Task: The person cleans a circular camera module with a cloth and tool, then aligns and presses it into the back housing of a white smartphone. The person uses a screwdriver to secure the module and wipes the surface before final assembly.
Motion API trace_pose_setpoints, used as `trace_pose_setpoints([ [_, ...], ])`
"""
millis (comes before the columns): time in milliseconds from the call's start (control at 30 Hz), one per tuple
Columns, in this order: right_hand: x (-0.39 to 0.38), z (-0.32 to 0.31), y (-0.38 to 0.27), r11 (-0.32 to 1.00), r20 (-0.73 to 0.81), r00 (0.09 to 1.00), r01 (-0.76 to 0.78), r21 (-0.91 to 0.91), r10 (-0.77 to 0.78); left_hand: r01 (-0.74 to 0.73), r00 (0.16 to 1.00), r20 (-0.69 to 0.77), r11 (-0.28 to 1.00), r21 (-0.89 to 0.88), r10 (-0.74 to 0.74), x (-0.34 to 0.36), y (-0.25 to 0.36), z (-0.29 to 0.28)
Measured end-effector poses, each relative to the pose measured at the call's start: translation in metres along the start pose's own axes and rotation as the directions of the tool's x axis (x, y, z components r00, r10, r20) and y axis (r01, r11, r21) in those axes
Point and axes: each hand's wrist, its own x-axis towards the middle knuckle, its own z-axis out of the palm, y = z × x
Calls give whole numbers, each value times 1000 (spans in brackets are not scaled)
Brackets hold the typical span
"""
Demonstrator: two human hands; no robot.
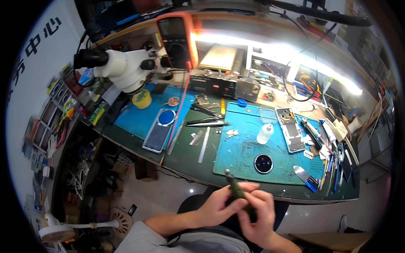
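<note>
Both my hands are closed on a dark green, thick pen-shaped tool (236,190) with a narrow metal tip, held just off the table's front edge. My left hand (219,205) grips it from the left, thumb across its body. The fingers of my right hand (259,209) wrap round its lower part, which they partly hide. Beyond the tip, on the blue work mat (236,160), lies a round black lens-like part (263,163) with a light rim. A white squeeze bottle (265,133) stands behind it. Farther right lies an opened phone body (290,130).
At the left, a white microscope (122,69) stands over a second blue mat, with a yellow tub (141,99) and a phone-shaped panel (160,130). An orange multimeter (176,40) rises behind. Tweezers (207,123) lie mid-table. Several tools and a scraper blade (304,177) crowd the right.
</note>
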Motion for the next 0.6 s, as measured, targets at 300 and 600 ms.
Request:
trace_pose_setpoints([
  [300,-27,-28,4,990,-5,992,-124,-72,124,585,645,-763,621,521,33,-88,49,-268],
  [600,-39,-123,52,718,-334,923,-362,-595,189,663,685,-584,-43,747,435,-65,24,-466],
])
